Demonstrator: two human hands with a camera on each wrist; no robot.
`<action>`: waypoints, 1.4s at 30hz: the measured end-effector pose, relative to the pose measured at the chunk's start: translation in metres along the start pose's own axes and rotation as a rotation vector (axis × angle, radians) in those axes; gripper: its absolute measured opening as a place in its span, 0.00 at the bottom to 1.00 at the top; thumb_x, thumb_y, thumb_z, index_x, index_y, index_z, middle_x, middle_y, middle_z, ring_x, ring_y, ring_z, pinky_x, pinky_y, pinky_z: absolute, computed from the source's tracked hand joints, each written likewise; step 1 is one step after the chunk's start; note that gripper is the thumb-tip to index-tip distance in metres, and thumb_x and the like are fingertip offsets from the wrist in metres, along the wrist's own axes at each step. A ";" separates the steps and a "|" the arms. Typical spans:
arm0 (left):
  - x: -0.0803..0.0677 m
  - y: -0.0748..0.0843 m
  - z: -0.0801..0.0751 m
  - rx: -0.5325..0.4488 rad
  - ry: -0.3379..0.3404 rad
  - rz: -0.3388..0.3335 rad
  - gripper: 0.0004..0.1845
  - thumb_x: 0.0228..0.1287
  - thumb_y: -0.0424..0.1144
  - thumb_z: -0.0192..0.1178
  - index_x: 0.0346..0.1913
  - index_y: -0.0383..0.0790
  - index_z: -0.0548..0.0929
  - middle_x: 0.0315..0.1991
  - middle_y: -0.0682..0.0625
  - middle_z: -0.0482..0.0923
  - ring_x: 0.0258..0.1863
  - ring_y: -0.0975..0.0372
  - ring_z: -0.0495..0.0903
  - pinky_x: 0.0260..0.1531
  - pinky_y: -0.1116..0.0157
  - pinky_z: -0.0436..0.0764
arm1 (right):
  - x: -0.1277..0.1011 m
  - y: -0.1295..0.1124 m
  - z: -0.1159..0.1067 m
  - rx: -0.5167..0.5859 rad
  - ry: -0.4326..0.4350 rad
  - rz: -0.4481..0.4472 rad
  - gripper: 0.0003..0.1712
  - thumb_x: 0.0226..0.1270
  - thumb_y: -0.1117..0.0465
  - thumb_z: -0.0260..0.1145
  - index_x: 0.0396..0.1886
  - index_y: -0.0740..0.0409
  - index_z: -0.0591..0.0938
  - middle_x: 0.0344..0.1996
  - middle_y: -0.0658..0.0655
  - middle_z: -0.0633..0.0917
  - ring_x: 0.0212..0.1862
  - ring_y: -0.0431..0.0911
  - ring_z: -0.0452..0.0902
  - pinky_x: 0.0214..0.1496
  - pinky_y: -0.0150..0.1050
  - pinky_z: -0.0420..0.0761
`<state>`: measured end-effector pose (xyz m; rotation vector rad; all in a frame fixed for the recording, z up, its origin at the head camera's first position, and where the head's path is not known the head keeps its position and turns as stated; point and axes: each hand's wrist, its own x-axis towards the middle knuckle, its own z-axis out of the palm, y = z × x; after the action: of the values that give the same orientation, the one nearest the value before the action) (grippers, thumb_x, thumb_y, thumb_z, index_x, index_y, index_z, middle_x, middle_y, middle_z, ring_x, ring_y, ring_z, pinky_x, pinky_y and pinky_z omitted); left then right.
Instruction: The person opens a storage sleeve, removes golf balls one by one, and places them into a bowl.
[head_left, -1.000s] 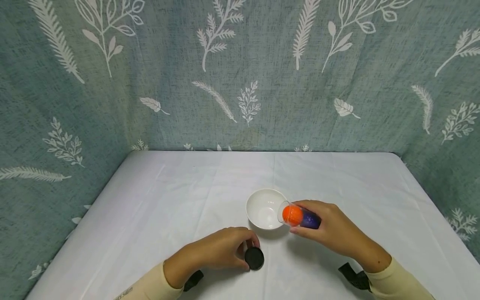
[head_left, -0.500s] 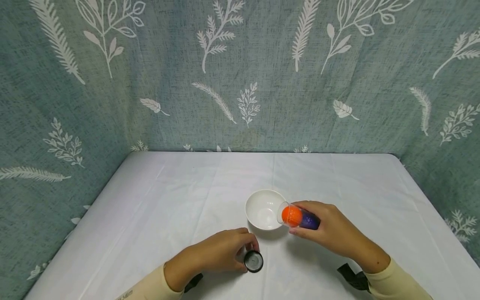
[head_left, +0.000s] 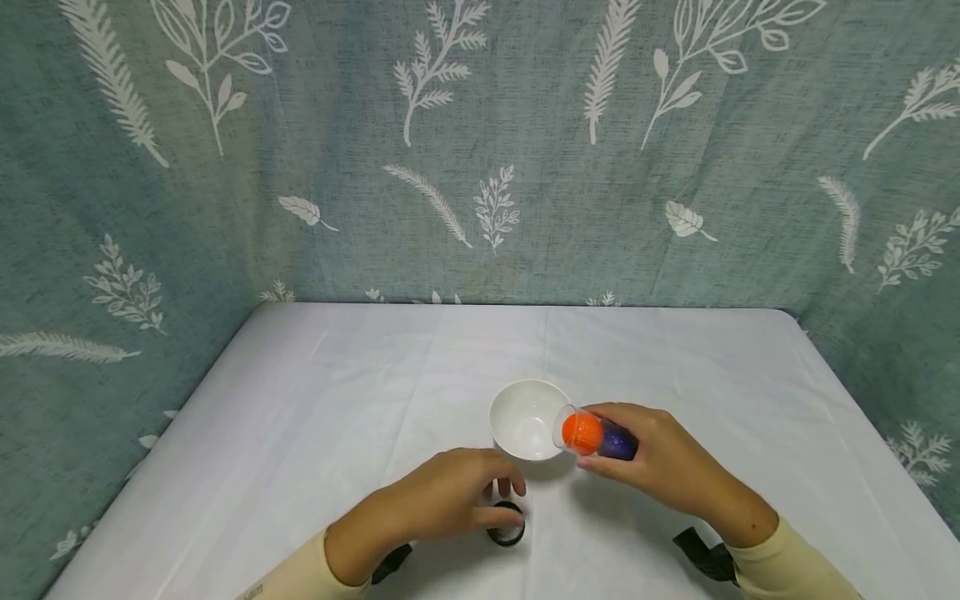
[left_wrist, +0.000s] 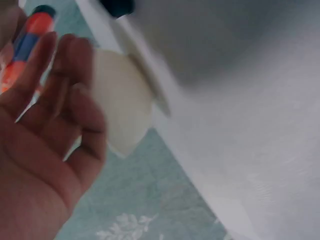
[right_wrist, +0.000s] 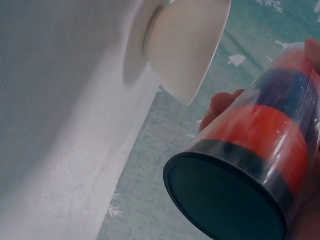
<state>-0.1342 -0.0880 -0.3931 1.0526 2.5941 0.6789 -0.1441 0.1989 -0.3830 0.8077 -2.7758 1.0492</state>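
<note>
1. Nearest, the left hand (head_left: 442, 500) hovers with loose, released fingers over a black lid (head_left: 507, 528) lying on the white counter (head_left: 300, 433).
2. The right hand (head_left: 660, 462) grips a clear tube (head_left: 596, 435), tipped toward the bowl.
3. An orange ball (head_left: 582, 430) sits at its mouth.
4. Beyond, the white bowl (head_left: 525, 417) stands just beside the tube.

A white bowl (head_left: 527, 419) sits on a white tablecloth (head_left: 337, 400). The clear tube (head_left: 596, 436) shows orange and purple balls. The backdrop (head_left: 480, 150) is teal with white leaves.
</note>
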 end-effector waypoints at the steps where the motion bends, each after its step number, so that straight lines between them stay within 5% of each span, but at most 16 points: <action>1: 0.002 0.002 -0.002 -0.007 0.028 0.005 0.13 0.63 0.55 0.68 0.44 0.55 0.84 0.36 0.64 0.80 0.32 0.75 0.75 0.35 0.76 0.76 | 0.000 0.000 0.000 -0.002 0.001 0.001 0.30 0.57 0.42 0.75 0.57 0.48 0.83 0.50 0.45 0.86 0.47 0.36 0.82 0.50 0.38 0.84; 9: 0.021 0.017 -0.014 -0.134 0.387 0.066 0.07 0.68 0.47 0.65 0.45 0.53 0.83 0.38 0.64 0.82 0.36 0.70 0.79 0.38 0.68 0.81 | 0.000 0.001 0.002 -0.021 0.019 -0.011 0.28 0.56 0.46 0.77 0.56 0.48 0.83 0.49 0.44 0.86 0.47 0.36 0.82 0.50 0.38 0.85; 14: 0.034 0.022 -0.016 -0.221 0.500 0.057 0.12 0.67 0.43 0.66 0.51 0.49 0.82 0.44 0.58 0.82 0.41 0.68 0.80 0.40 0.67 0.81 | 0.002 0.002 0.003 -0.023 0.011 -0.010 0.28 0.57 0.46 0.77 0.56 0.46 0.83 0.49 0.42 0.86 0.46 0.35 0.81 0.50 0.38 0.85; 19: 0.043 0.024 -0.013 -0.268 0.519 0.078 0.14 0.66 0.42 0.67 0.53 0.47 0.81 0.46 0.55 0.82 0.43 0.66 0.80 0.42 0.68 0.82 | 0.002 0.003 0.003 -0.028 0.012 -0.005 0.27 0.56 0.47 0.78 0.56 0.45 0.83 0.48 0.42 0.86 0.45 0.34 0.81 0.50 0.37 0.85; 27: 0.046 0.021 -0.008 -0.340 0.453 0.080 0.13 0.65 0.40 0.68 0.51 0.46 0.81 0.50 0.58 0.81 0.42 0.61 0.81 0.43 0.65 0.83 | 0.003 0.004 0.005 -0.029 0.001 -0.006 0.28 0.56 0.46 0.78 0.56 0.45 0.83 0.48 0.41 0.86 0.45 0.34 0.81 0.50 0.36 0.85; 42: 0.042 0.014 -0.012 -0.306 0.473 0.067 0.15 0.65 0.40 0.68 0.54 0.49 0.83 0.49 0.56 0.83 0.42 0.66 0.82 0.47 0.67 0.81 | 0.018 -0.009 -0.002 -0.099 0.012 -0.091 0.29 0.55 0.49 0.79 0.56 0.49 0.83 0.49 0.45 0.87 0.44 0.36 0.82 0.47 0.35 0.85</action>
<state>-0.1604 -0.0535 -0.3785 0.9755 2.7031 1.4401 -0.1553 0.1858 -0.3719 0.9015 -2.7275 0.8916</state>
